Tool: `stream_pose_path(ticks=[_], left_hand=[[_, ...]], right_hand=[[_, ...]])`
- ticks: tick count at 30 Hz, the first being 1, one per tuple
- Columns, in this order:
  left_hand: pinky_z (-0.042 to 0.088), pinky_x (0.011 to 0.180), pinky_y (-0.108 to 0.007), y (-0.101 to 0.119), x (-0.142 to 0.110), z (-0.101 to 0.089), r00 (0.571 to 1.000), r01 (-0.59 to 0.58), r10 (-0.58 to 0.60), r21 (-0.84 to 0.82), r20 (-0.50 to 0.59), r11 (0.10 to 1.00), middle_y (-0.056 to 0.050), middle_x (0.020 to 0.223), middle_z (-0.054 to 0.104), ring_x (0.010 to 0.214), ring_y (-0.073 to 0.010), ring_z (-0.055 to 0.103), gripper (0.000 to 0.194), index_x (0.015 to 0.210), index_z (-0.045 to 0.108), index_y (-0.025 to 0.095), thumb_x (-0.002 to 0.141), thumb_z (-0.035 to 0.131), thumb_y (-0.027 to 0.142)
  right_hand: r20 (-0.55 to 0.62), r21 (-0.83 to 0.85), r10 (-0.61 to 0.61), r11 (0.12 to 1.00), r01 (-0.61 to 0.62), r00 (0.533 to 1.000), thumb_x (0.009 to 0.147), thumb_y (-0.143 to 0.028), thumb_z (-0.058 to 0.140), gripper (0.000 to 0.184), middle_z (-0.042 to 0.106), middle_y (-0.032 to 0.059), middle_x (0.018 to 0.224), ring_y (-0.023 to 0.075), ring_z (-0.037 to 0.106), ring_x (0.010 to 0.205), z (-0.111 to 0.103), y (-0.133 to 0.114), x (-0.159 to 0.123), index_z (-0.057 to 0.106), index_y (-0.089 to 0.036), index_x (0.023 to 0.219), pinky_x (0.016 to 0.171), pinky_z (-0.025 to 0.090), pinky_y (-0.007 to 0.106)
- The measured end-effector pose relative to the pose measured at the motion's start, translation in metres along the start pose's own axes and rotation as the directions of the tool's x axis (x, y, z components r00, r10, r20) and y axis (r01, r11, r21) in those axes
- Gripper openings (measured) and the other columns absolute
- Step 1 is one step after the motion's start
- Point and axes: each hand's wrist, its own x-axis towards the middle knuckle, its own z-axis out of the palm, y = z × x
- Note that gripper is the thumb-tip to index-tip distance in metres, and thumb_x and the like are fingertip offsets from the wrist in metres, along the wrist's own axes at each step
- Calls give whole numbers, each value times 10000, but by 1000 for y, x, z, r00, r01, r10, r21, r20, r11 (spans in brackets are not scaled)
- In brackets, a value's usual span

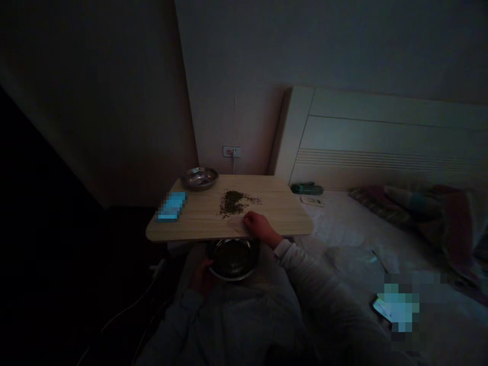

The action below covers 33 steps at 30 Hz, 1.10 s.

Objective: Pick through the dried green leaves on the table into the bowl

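Observation:
Small dark green and brownish grains, like beans or seeds (232, 203), lie in a loose patch on the light wooden tabletop (282, 208). My right hand (261, 227) rests at the near edge of the top, just below the grains, with its fingers curled in. Beside its fingertips is a faint, pale, see-through rounded thing (236, 222), too dim to name. Below the table edge, a metal bowl (232, 277) sits at my lap, and its inside looks dark. My left hand (202, 274) grips that bowl's left rim, thumb over the edge.
Another metal bowl (200, 179) stands at the table's far left corner, with a lit phone (172, 206) nearer. To the right is a bed (328, 218) with a green bottle-like thing (307, 188), crumpled blankets (427, 218) and a second lit phone (394, 307). Cables (125, 307) hang at left.

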Motion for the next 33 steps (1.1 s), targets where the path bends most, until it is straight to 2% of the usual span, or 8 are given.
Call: stream_pose_path(ticks=[3, 9, 19, 23, 29, 33], left_hand=[[547, 632, -310, 1, -3, 2, 1000, 11, -11, 1, 21, 1000, -20, 609, 700, 677, -208, 690, 180, 750, 646, 156, 710, 512, 43], [556, 649, -341, -1, 3, -2, 999, -6, 6, 5, 46, 1000, -15, 589, 697, 662, -220, 690, 150, 686, 633, 160, 689, 530, 50], [553, 718, -377, -2, 8, -4, 998, 21, -22, 3, 54, 1000, -32, 616, 700, 792, -251, 697, 157, 715, 635, 158, 705, 520, 51], [550, 697, -371, -2, 10, -6, 998, 33, -34, 17, 57, 999, -37, 616, 699, 788, -256, 695, 141, 700, 634, 157, 688, 534, 59], [547, 700, -369, -4, 12, -10, 995, -15, 11, 37, 101, 999, -32, 670, 716, 813, -257, 690, 116, 711, 636, 167, 663, 567, 87], [544, 674, -352, -4, 11, -8, 997, 15, -16, 16, 70, 1000, -22, 603, 694, 723, -232, 688, 128, 694, 631, 161, 703, 535, 76]], right_hand=[[9, -26, 47, 999, -47, 999, 861, -227, 507, 218, 701, 91, 950, 156, 611, 836, -10, 14, 6, 663, -128, 975, 698, 406, 231], [35, -71, 112, 992, -109, 993, 852, -215, 521, 211, 702, 101, 960, 157, 617, 843, -32, 39, 21, 680, -117, 952, 712, 412, 229], [46, -187, 95, 979, -85, 994, 853, -225, 527, 212, 698, 91, 1009, 159, 621, 894, -50, 67, 45, 684, -144, 969, 754, 431, 227], [17, -239, 88, 968, -82, 996, 856, -222, 523, 202, 698, 81, 1009, 161, 622, 911, -54, 69, 55, 685, -164, 960, 762, 434, 229], [-37, -275, 46, 960, -54, 998, 873, -208, 513, 187, 701, 73, 993, 159, 630, 892, -59, 63, 63, 669, -170, 968, 730, 431, 233], [-79, -278, -6, 960, -16, 997, 887, -224, 505, 179, 701, 62, 979, 156, 628, 886, -62, 56, 59, 654, -182, 977, 730, 431, 236]])
